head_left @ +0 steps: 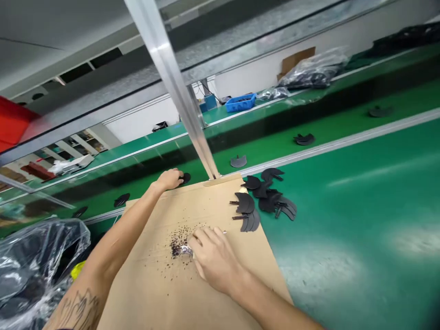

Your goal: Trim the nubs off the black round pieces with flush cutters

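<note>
My left hand (pixel 169 179) reaches out to the green belt past the cardboard's far edge. Its fingers are closed at a black curved plastic part (pixel 186 178), partly covered by the fingertips. My right hand (pixel 215 259) rests over the cardboard sheet (pixel 206 302), wrapped round a small shiny metal tool (pixel 186 250); most of the tool is hidden, so its kind does not show. Beside its metal end lies a scatter of tiny dark scraps (pixel 176 245). Several black curved parts with short stems (pixel 244 202) lie in a loose pile at the cardboard's right edge.
A green belt (pixel 213 167) crosses behind the cardboard, carrying more black parts (pixel 304 139). A metal post (pixel 178 91) rises at the cardboard's far edge. A clear plastic bag (pixel 41 261) stands at left. Farther back are a blue basket (pixel 240 103) and a plastic-wrapped bundle (pixel 312 71).
</note>
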Motion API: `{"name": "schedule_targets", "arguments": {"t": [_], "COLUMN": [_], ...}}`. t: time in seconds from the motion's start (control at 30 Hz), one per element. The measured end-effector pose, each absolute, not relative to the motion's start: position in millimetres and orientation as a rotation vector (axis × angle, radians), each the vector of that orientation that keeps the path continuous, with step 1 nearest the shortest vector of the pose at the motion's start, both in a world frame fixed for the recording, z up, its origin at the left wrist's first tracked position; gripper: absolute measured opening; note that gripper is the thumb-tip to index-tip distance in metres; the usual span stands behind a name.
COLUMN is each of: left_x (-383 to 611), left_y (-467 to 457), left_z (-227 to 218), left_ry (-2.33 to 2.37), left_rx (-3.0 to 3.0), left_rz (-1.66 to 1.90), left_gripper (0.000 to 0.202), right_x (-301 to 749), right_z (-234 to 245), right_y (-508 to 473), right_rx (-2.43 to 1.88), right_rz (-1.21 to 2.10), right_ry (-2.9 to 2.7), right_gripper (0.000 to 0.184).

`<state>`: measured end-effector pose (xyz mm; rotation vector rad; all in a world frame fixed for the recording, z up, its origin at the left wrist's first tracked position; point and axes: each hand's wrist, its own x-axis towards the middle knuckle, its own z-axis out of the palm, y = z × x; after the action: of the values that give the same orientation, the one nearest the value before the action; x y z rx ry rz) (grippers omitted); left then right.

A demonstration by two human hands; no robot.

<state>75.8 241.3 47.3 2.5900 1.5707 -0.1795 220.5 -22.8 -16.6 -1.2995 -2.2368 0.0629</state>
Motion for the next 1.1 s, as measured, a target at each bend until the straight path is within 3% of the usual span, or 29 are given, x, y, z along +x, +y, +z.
{"name": "schedule_targets", "arguments": {"t": [0.13,0.23,0.43,0.63,0.97,1.1], "left_x": [113.1,164.8,263.0,280.7,243.5,172.8], "left_y": [212.0,192.4,199.0,212.3,177.4,153.0], "left_z": [70.4,75.8,49.5,24.1,53.1,65.0], "left_ry": [1.069,0.567,1.040,1.297,0.940,0.715], "left_rx": [2.642,2.764,2.988,2.834,2.975,2.910], "left_rz": [-0.392,-0.324,-0.133,-0.095,0.440,0.935], "left_gripper": [0.023,0.031,0.033,0.035,0.030,0.027], "right_x": [217.1,214.8,215.7,218.0,220.1,220.7], "right_z": [-17.2,-17.8,-16.1,-14.4,-13.7,-14.5], "right_y": [-24.5,-26.9,-29.9,-28.3,-25.2,-21.1], "right_rx": [-1.290,-1.275,-1.224,-1.207,-1.254,-1.225], "right_rz": [0.140,0.154,0.182,0.168,0.241,0.276], "right_ry": [-2.354,-2.430,-2.525,-2.572,-2.511,-2.367], "right_gripper": [0.024,0.019,0.017,0.025,0.013,0.011]}}
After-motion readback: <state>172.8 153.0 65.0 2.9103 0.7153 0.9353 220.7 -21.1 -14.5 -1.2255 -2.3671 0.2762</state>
